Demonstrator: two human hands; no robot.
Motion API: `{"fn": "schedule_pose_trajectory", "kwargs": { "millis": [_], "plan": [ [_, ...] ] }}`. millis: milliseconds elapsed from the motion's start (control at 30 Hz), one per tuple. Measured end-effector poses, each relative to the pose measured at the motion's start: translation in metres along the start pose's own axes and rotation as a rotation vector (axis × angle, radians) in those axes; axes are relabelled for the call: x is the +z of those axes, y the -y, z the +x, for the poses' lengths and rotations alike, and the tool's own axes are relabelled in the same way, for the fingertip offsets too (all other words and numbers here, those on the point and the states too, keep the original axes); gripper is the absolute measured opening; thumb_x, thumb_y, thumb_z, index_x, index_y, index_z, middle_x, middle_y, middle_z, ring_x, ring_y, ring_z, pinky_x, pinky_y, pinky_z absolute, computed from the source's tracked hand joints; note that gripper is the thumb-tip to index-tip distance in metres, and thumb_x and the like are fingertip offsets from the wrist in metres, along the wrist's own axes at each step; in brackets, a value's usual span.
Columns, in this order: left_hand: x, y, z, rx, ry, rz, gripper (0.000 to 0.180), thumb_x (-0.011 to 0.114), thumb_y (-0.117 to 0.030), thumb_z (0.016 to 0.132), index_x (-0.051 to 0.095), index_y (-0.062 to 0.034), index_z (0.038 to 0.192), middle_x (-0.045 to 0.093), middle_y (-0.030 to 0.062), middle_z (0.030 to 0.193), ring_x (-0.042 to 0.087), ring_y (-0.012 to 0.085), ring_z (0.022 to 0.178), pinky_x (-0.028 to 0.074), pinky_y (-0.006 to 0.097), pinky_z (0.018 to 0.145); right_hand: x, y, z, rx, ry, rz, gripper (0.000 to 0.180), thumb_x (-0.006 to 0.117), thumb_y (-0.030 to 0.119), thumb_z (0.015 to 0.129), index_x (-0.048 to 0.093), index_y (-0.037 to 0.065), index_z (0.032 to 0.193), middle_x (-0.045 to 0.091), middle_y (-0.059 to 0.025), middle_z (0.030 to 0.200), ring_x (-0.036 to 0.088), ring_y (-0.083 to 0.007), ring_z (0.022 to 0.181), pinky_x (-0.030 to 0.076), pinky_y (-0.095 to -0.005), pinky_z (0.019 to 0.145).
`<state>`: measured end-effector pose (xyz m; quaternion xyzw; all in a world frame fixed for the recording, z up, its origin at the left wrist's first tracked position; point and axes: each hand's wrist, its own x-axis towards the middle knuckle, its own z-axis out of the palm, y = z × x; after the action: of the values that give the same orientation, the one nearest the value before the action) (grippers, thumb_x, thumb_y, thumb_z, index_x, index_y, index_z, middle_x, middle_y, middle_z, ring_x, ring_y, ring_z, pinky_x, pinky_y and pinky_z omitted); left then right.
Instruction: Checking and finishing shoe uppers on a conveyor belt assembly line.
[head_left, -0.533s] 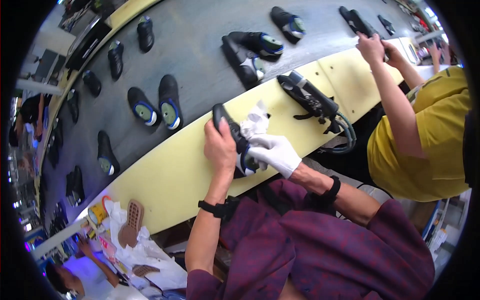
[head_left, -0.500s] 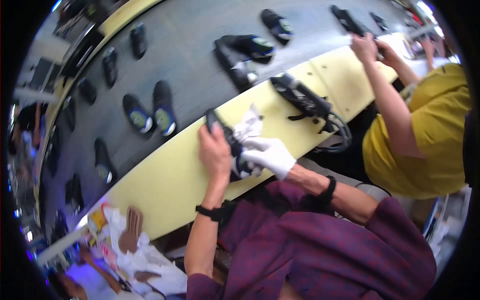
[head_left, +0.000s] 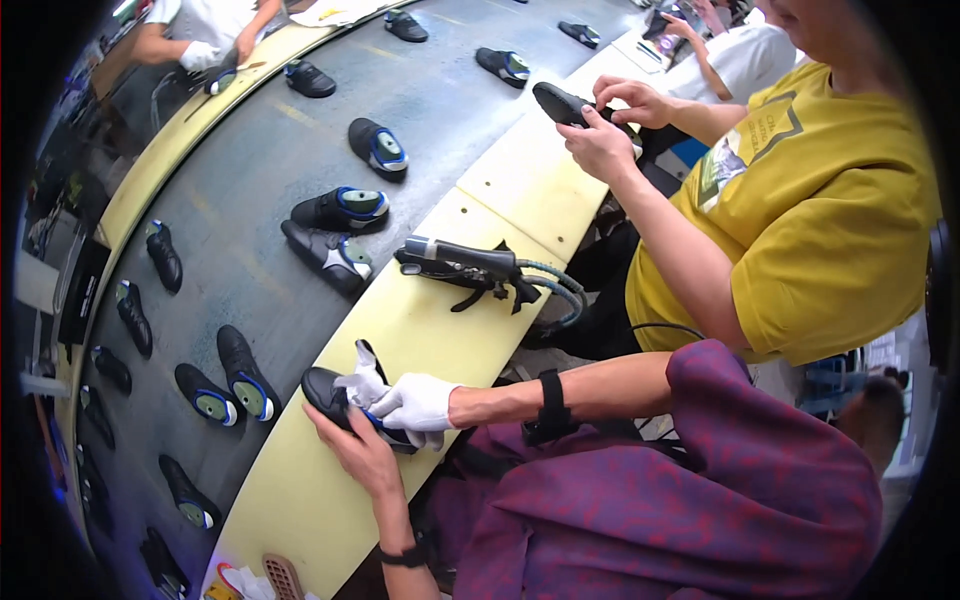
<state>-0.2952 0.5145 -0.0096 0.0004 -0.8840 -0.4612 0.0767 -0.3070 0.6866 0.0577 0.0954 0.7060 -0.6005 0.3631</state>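
My left hand (head_left: 362, 457), bare, grips a black shoe (head_left: 325, 388) from below at the yellow table edge (head_left: 300, 490). My right hand (head_left: 418, 404) wears a white glove and presses a crumpled white cloth (head_left: 361, 380) against the top of the shoe. A black strap circles my right wrist. Both hands meet over the shoe, close to my body.
A grey conveyor belt (head_left: 260, 170) carries several black shoes with blue-green insoles. A black hand tool (head_left: 462, 264) with a hose lies on the yellow ledge. To my right, a person in a yellow shirt (head_left: 800, 200) handles another black shoe (head_left: 558, 102). A brush (head_left: 284, 576) lies lower left.
The view has tilted, so my hands and the shoe now sit lower and further left in the picture. My grip on shoe and cloth is unchanged.
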Motion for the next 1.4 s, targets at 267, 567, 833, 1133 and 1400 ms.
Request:
{"fn": "schedule_pose_trajectory", "kwargs": {
  "millis": [267, 567, 833, 1133, 1400],
  "plan": [
    [-0.019, -0.009, 0.004, 0.134, 0.322, 0.294, 0.091, 0.075, -0.015, 0.09, 0.029, -0.0007, 0.167, 0.03, 0.0398, 0.165, 0.036, 0.0547, 0.152, 0.036, 0.053, 0.124, -0.013, -0.004, 0.01, 0.002, 0.021, 0.004, 0.046, 0.054, 0.008, 0.1, 0.071, 0.011, 0.142, 0.071, -0.0114, 0.065, 0.067, -0.023, 0.046, 0.058, -0.036, 0.045],
    [-0.004, -0.008, 0.034, 0.228, 0.592, 0.175, 0.072, 0.062, -0.001, 0.086, 0.046, 0.0061, 0.156, 0.049, 0.0327, 0.159, 0.046, 0.0485, 0.149, 0.038, 0.05, 0.123, 0.018, -0.043, 0.015, -0.353, -0.443, -0.963, 0.029, 0.062, 0.029, 0.098, 0.07, 0.017, 0.124, 0.075, -0.0129, 0.082, 0.074, -0.034, 0.065, 0.062, -0.0452, 0.065],
    [0.009, -0.029, 0.053, 0.493, 0.572, 0.334, 0.066, 0.055, -0.004, 0.086, 0.051, 0.0098, 0.15, 0.052, 0.0382, 0.152, 0.058, 0.0552, 0.133, 0.048, 0.052, 0.112, -0.383, -0.042, -0.219, 0.165, -1.802, -0.407, 0.034, 0.066, 0.036, 0.102, 0.074, 0.003, 0.101, 0.074, -0.0168, 0.09, 0.065, -0.0277, 0.061, 0.052, -0.038, 0.063],
    [0.013, -0.02, 0.049, 0.521, 0.554, 0.297, 0.072, 0.056, -0.004, 0.083, 0.048, 0.0087, 0.153, 0.046, 0.0413, 0.155, 0.058, 0.0566, 0.131, 0.051, 0.054, 0.108, -0.072, -0.057, -0.014, -0.371, -1.012, -0.767, 0.034, 0.058, 0.028, 0.105, 0.063, 0.002, 0.126, 0.071, -0.02, 0.116, 0.07, -0.0311, 0.106, 0.061, -0.0435, 0.08],
    [0.006, -0.025, 0.048, 0.486, 0.645, 0.167, 0.064, 0.069, -0.005, 0.086, 0.06, -0.0035, 0.149, 0.041, 0.0321, 0.162, 0.05, 0.0523, 0.143, 0.047, 0.05, 0.115, -0.03, -0.056, 0.005, -0.355, -0.244, -0.899, 0.037, 0.067, 0.003, 0.091, 0.059, 0.004, 0.127, 0.069, -0.0199, 0.108, 0.073, -0.0404, 0.095, 0.06, -0.0465, 0.075]
  ]
}}
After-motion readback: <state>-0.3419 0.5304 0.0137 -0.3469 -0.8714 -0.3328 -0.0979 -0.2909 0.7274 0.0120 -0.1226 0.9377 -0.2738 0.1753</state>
